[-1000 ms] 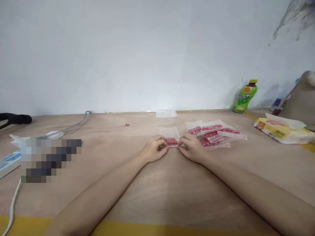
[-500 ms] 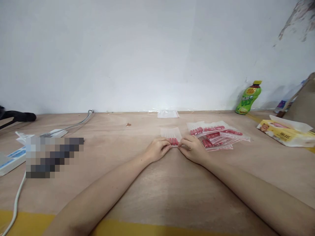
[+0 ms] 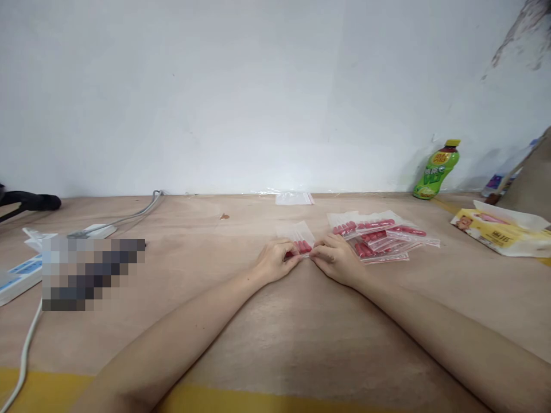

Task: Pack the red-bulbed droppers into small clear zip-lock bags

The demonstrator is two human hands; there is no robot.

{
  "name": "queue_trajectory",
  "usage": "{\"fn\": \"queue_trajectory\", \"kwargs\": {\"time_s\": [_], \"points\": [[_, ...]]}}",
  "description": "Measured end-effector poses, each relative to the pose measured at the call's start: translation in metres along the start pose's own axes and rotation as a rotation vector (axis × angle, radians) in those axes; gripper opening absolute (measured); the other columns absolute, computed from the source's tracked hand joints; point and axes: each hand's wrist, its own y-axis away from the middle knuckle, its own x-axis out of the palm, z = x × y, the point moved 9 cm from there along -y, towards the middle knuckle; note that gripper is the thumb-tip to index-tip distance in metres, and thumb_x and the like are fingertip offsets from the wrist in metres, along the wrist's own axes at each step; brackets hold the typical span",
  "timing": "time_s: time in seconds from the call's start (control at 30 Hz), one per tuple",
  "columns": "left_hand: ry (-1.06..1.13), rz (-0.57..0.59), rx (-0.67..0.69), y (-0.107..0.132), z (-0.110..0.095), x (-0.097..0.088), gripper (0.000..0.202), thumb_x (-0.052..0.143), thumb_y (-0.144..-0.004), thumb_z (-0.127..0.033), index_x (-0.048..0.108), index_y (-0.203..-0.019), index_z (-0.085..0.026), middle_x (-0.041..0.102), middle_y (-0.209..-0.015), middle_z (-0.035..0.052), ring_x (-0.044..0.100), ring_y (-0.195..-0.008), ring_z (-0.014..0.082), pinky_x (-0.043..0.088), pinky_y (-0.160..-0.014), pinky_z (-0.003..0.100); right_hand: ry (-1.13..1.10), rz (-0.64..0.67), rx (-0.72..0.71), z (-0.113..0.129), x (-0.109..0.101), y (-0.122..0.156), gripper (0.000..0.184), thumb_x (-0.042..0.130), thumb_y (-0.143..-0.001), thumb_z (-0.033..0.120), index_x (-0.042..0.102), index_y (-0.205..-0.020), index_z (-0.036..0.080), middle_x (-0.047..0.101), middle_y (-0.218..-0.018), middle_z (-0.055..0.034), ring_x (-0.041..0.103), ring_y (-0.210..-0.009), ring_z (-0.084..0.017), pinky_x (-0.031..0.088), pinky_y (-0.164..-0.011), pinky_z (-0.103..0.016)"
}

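A small clear zip bag (image 3: 297, 232) with several red, rod-like pieces (image 3: 303, 246) inside lies flat on the table between my hands. The zip edge faces me. My left hand (image 3: 278, 259) pinches the bag's near left corner, its thumb and fingers closed. At the near right corner, my right hand (image 3: 336, 258) pinches the same edge. My fingertips partly hide the zip. Just right of my right hand is a loose pile of similar filled bags (image 3: 379, 235), overlapping one another.
A stack of flat bags (image 3: 295, 198) lies by the wall. To the right are a green drink bottle (image 3: 437, 171) and a yellow tissue pack (image 3: 503, 232). A white power strip (image 3: 21, 278) with cables and a blurred-out dark object (image 3: 94, 275) are at left.
The bag is tilted slightly between my hands, and fewer red pieces show past my left fingers. Both hands keep their pinch with only a small shift.
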Motion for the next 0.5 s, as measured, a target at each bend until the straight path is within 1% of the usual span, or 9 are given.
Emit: {"fn": "queue_trajectory", "kwargs": {"time_s": [0.1, 0.27, 0.33, 0.43, 0.5], "points": [[0.002, 0.001, 0.006, 0.0, -0.002, 0.0, 0.011, 0.056, -0.076, -0.02, 0.057, -0.066, -0.017, 0.058, -0.067, -0.0008, 0.052, -0.062, 0.0113, 0.041, -0.061, 0.023, 0.014, -0.001, 0.013, 0.0, 0.001, -0.002, 0.011, 0.053, -0.079, 0.017, 0.062, -0.077, 0.021, 0.06, -0.078, -0.0025, 0.05, -0.077, -0.016, 0.034, -0.068, -0.029], [0.012, 0.003, 0.017, -0.001, -0.005, -0.001, 0.01, 0.055, -0.076, -0.018, 0.057, -0.066, -0.017, 0.058, -0.066, 0.0, 0.053, -0.062, 0.0123, 0.043, -0.062, 0.025, 0.034, 0.028, 0.039, 0.003, 0.002, -0.008, 0.01, 0.054, -0.079, 0.016, 0.062, -0.075, 0.019, 0.061, -0.078, -0.0038, 0.051, -0.079, -0.018, 0.034, -0.07, -0.031], [0.022, 0.003, 0.024, -0.002, -0.006, -0.001, 0.009, 0.053, -0.077, -0.018, 0.058, -0.07, -0.017, 0.061, -0.074, 0.0018, 0.055, -0.069, 0.0135, 0.044, -0.066, 0.026, 0.023, 0.039, 0.036, 0.005, 0.003, -0.009, 0.01, 0.053, -0.08, 0.017, 0.062, -0.075, 0.019, 0.061, -0.079, -0.0044, 0.051, -0.08, -0.018, 0.035, -0.071, -0.031], [0.047, 0.006, 0.036, -0.003, -0.009, 0.0, 0.01, 0.051, -0.079, -0.016, 0.06, -0.077, -0.017, 0.064, -0.089, 0.0039, 0.057, -0.083, 0.0153, 0.044, -0.076, 0.028, 0.016, 0.044, 0.011, 0.009, 0.003, -0.011, 0.01, 0.052, -0.081, 0.018, 0.062, -0.077, 0.019, 0.06, -0.08, -0.0047, 0.05, -0.082, -0.018, 0.035, -0.073, -0.031], [0.062, 0.012, 0.035, -0.004, -0.01, 0.001, 0.012, 0.049, -0.08, -0.016, 0.061, -0.077, -0.018, 0.064, -0.092, 0.0041, 0.057, -0.086, 0.0156, 0.044, -0.079, 0.028, 0.014, 0.043, -0.013, 0.011, 0.002, -0.011, 0.012, 0.05, -0.082, 0.018, 0.062, -0.078, 0.019, 0.06, -0.081, -0.0049, 0.049, -0.082, -0.017, 0.035, -0.074, -0.031]]}}
